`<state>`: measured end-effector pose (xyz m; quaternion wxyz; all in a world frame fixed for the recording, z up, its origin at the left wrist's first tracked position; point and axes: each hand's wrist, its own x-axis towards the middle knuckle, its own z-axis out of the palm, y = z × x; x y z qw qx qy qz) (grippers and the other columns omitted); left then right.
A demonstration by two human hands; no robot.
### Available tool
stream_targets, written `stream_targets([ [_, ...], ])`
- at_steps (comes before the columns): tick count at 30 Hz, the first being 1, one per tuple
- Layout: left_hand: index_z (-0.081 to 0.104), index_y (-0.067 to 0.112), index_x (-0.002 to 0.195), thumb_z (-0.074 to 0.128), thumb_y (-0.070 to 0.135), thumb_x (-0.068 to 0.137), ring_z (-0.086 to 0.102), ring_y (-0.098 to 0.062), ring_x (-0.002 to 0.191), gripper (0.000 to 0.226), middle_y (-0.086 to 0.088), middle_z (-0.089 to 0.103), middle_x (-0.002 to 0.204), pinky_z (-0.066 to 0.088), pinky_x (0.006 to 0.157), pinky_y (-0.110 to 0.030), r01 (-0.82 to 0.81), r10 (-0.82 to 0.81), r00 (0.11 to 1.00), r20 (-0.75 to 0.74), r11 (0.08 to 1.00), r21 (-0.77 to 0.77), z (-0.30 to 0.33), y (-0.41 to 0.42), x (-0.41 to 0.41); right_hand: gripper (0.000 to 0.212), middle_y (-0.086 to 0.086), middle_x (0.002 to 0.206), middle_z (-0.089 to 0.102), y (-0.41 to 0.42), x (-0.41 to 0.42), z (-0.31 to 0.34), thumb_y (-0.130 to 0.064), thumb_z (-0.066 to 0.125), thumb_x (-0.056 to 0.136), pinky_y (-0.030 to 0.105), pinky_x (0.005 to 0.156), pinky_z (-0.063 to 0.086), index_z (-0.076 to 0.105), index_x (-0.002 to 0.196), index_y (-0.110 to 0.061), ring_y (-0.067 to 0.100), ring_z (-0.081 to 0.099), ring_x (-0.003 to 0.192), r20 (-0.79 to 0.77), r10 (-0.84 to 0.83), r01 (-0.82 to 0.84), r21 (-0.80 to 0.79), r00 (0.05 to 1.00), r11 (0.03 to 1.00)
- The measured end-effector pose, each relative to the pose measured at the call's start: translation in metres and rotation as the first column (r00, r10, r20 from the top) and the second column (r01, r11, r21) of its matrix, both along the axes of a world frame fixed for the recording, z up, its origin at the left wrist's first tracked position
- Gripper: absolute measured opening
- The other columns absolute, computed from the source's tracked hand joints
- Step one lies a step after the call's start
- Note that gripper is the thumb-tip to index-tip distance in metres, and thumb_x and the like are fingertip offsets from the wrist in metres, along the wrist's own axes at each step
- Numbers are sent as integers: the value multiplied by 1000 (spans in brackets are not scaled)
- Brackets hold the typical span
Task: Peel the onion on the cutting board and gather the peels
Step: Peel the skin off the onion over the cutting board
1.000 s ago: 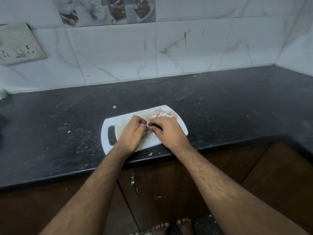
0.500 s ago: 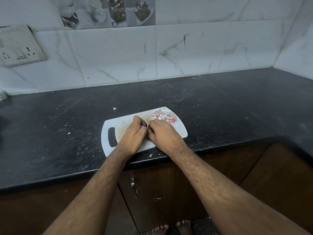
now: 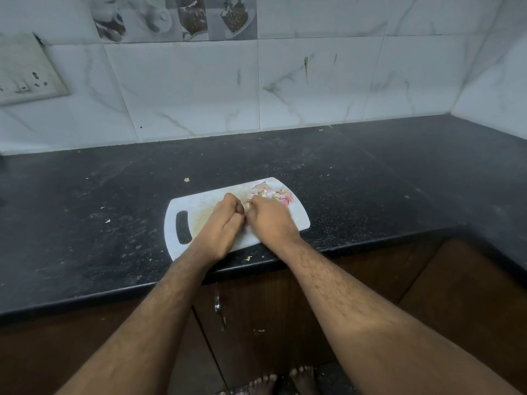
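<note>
Onion (image 3: pixel 247 205) pinched between left hand (image 3: pixel 224 223) and right hand (image 3: pixel 269 220).

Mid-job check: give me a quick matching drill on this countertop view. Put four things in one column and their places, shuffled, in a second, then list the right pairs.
Things:
1. peel pile
2. cutting board handle slot
3. wall socket plate
4. cabinet handle

Places:
A. below the counter edge, between the forearms
B. far right corner of the board
C. upper left on the tiled wall
D. left end of the board

Pairs: 1-B, 2-D, 3-C, 4-A
</note>
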<state>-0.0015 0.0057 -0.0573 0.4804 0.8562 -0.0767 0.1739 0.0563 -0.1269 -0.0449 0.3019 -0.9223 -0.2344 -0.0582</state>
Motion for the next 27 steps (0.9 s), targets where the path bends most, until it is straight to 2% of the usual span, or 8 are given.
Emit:
stream_targets([
  [2,42,16,89,41,19,89,43,-16,81,2,-1,51,87,38,76,-31,3,-3,1000,4,1000,26,-2,-5,-5,20,5,79,61,3,8,1,-25,43,95,39,68,47,53,81,-14,29,56,79,-53,-109,111,33,993,993],
  [5,40,18,91,42,19,88,46,-14,79,4,-4,52,86,39,75,-31,-43,35,997,-70,993,-112,5,-7,-8,21,1,75,61,4,11,-3,-24,47,97,35,64,45,57,82,-15,26,58,75,-17,-74,75,47,997,996],
  [7,39,19,92,42,17,84,47,-14,75,8,-6,51,81,41,74,-32,-63,37,992,-120,972,-226,10,-8,-8,14,-3,79,67,-2,12,-5,-22,56,98,31,67,48,65,89,-16,17,61,75,-13,-52,53,155,999,987],
  [10,42,12,98,42,14,85,49,-15,75,14,-10,51,81,43,71,-29,-103,58,986,-155,946,-306,12,-8,-7,3,-12,83,69,-9,15,-5,-16,71,90,13,66,42,71,91,-19,-1,58,71,-53,-45,60,345,998,937],
  [14,42,10,100,40,-2,96,49,-4,69,13,-7,51,82,43,67,-18,-137,94,983,-157,947,-292,14,-8,-8,16,-13,96,75,-11,14,-6,-15,63,96,19,83,52,74,104,-25,0,66,89,-113,112,-58,401,987,914],
  [17,43,9,101,41,-3,96,48,7,61,13,-1,50,82,41,61,-9,-163,125,980,-157,952,-258,14,-8,-7,18,-14,105,75,-18,11,-7,-22,57,102,24,94,51,71,112,-27,1,67,102,-174,249,-152,436,953,887],
  [22,43,10,102,42,0,96,46,-10,79,12,-2,49,86,41,70,-22,-164,121,977,-174,951,-262,17,-9,-8,4,-9,93,74,-21,10,-9,-23,72,93,22,85,52,70,96,-23,7,67,91,-105,280,-202,463,954,863],
  [27,43,11,103,45,15,89,52,-15,84,14,-8,55,91,44,79,-30,-111,62,981,-186,959,-262,15,-6,-9,10,-12,94,74,-15,13,-12,-33,60,100,39,89,56,68,100,-27,9,68,92,-125,231,-184,305,965,934],
])
